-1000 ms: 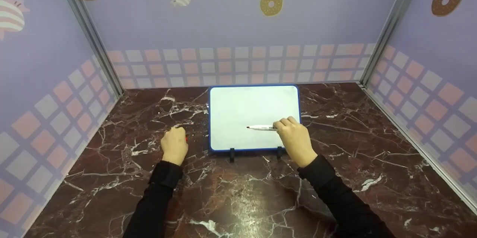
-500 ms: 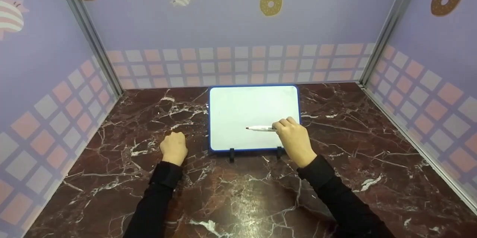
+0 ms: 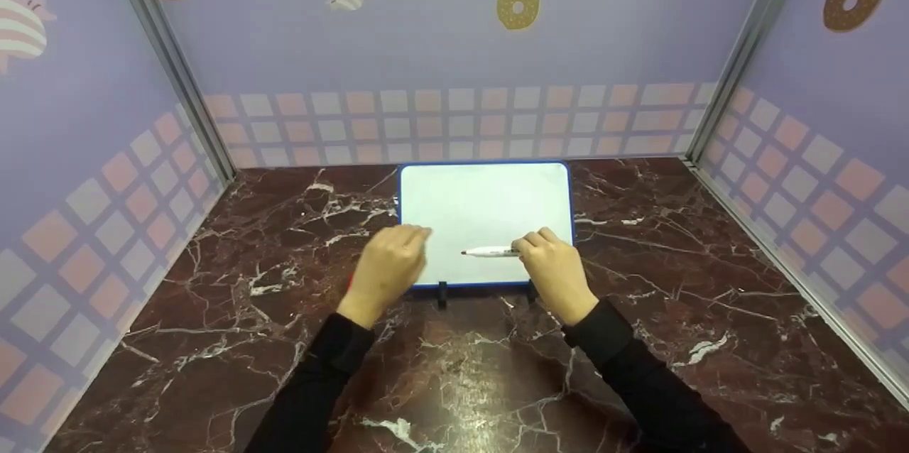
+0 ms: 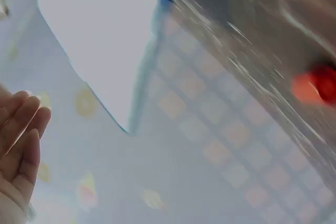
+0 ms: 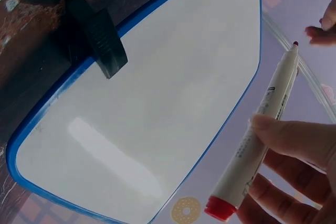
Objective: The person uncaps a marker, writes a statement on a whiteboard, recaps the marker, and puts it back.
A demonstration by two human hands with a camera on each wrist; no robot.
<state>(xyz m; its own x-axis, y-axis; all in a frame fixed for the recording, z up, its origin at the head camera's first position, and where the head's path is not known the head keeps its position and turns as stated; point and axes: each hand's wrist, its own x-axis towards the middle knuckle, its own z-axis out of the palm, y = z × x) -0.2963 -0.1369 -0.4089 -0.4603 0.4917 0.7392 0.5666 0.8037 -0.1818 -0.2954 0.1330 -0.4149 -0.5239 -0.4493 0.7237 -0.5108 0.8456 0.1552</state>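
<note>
My right hand (image 3: 557, 270) pinches a white marker (image 3: 490, 252) between thumb and fingers. The marker is uncapped; its dark red tip points left, and its red end shows in the right wrist view. Behind it stands a small whiteboard (image 3: 490, 197) with a blue frame; the marker overlaps its lower half in the head view. My left hand (image 3: 390, 265) is raised at the board's lower left corner, and its loosely bent fingers (image 4: 23, 129) hold nothing in the left wrist view. A small red object (image 4: 323, 83), blurred, lies on the table beside the left wrist.
Two black feet (image 3: 442, 295) support the whiteboard's lower edge. Everything rests on a dark red marbled table (image 3: 454, 375). Lilac walls (image 3: 426, 48) with checks and printed sweets enclose the back and both sides.
My left hand has lifted off the table at the left and moved right to the whiteboard, uncovering some of the red object. The right hand and marker have shifted slightly left and down.
</note>
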